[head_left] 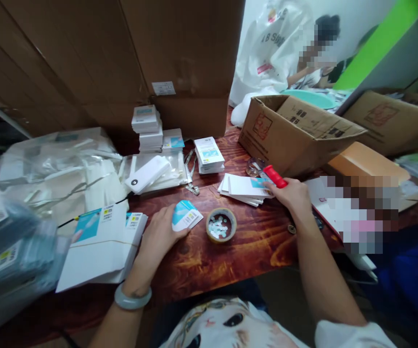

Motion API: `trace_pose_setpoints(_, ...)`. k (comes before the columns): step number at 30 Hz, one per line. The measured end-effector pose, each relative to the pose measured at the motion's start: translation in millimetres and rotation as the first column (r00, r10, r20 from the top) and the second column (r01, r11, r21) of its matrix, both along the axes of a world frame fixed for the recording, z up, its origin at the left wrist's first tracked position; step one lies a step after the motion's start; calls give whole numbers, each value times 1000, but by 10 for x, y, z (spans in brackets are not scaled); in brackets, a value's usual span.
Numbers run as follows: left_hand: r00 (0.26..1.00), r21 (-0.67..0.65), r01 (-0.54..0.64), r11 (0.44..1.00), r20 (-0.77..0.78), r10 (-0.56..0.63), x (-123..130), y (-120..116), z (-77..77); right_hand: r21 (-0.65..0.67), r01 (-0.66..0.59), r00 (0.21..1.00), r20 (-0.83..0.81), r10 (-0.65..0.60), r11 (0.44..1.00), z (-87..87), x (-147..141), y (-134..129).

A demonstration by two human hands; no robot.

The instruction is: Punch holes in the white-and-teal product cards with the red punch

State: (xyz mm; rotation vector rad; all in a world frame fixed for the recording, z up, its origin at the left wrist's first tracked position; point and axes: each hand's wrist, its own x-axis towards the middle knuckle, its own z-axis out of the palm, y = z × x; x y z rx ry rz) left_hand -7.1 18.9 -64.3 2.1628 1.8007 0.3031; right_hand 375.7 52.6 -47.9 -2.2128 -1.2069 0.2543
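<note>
Printed cards (185, 215) with a blue and white face are in my left hand (161, 232), whose fingers wrap around their left side. My right hand (291, 195) grips a tool with a red handle (275, 177), close to the right end of a fanned pile of white cards (243, 187). Between my hands, a tape roll (221, 225) lies flat with small pale discs inside its ring. A rubber-banded stack of large cards (98, 251) lies left of my left hand.
Card stacks (209, 155) and a white power bank (148, 175) stand at the back. Plastic-wrapped packs (64, 164) crowd the left. An open cardboard box (285, 140) is at the back right; beyond it are people.
</note>
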Motion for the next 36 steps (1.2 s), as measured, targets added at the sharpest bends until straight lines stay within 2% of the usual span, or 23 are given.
trace_pose_setpoints(1, 1000, 10, -13, 1000, 21, 13, 22, -7, 4, 42, -9, 998, 65, 6, 999, 7, -48, -39)
trace_pose_setpoints(3, 998, 25, -43, 999, 57, 41, 32, -2, 26, 178, -59, 996, 71, 47, 982, 40, -173, -116)
trace_pose_setpoints(7, 983, 14, -117, 993, 141, 114, -53, 37, 80, 441, -140, 990, 79, 116, 887, 91, -425, -196)
trace_pose_setpoints(11, 962, 36, -109, 993, 254, 96, -159, 51, 94, 565, -217, 973, 57, 224, 796, 65, -573, -188)
trace_pose_setpoints(14, 951, 86, -71, 994, 306, 42, -204, 50, 104, 601, -256, 958, 55, 280, 757, 36, -641, -177)
trace_pose_setpoints(16, 947, 98, -65, 993, 318, 31, -216, 44, 126, 603, -248, 958, 36, 285, 758, 23, -687, -182)
trace_pose_setpoints(18, 945, 86, -77, 993, 324, 45, -218, 24, 165, 600, -203, 957, -48, 288, 774, 17, -745, -199)
trace_pose_setpoints(20, 936, 94, -123, 988, 343, 84, -207, -17, 221, 610, -119, 928, -212, 306, 784, 23, -821, -221)
trace_pose_setpoints(21, 925, 117, -150, 982, 366, 97, -198, -46, 253, 618, -66, 889, -320, 328, 783, 30, -864, -230)
trace_pose_setpoints(23, 895, 198, -159, 967, 443, 57, -168, -112, 315, 631, 30, 754, -524, 397, 776, 54, -953, -241)
trace_pose_setpoints(25, 862, 308, -97, 946, 501, -75, -128, -177, 352, 640, 92, 615, -639, 462, 763, 79, -1033, -240)
trace_pose_setpoints(27, 839, 414, -4, 910, 496, -222, -84, -223, 338, 658, 118, 554, -666, 500, 744, 98, -1092, -233)
trace_pose_setpoints(29, 846, 476, 59, 877, 443, -297, -49, -245, 267, 670, 117, 548, -659, 515, 733, 105, -1130, -230)
trace_pose_setpoints(32, 867, 513, 96, 853, 378, -325, -47, -244, 101, 673, 92, 569, -640, 516, 734, 99, -1161, -240)
trace_pose_setpoints(34, 873, 494, 99, 864, 373, -313, -84, -235, 7, 668, 76, 589, -629, 507, 740, 90, -1173, -251)
trace_pose_setpoints(36, 875, 434, 80, 897, 401, -272, -130, -227, -31, 665, 69, 597, -625, 503, 744, 81, -1179, -255)
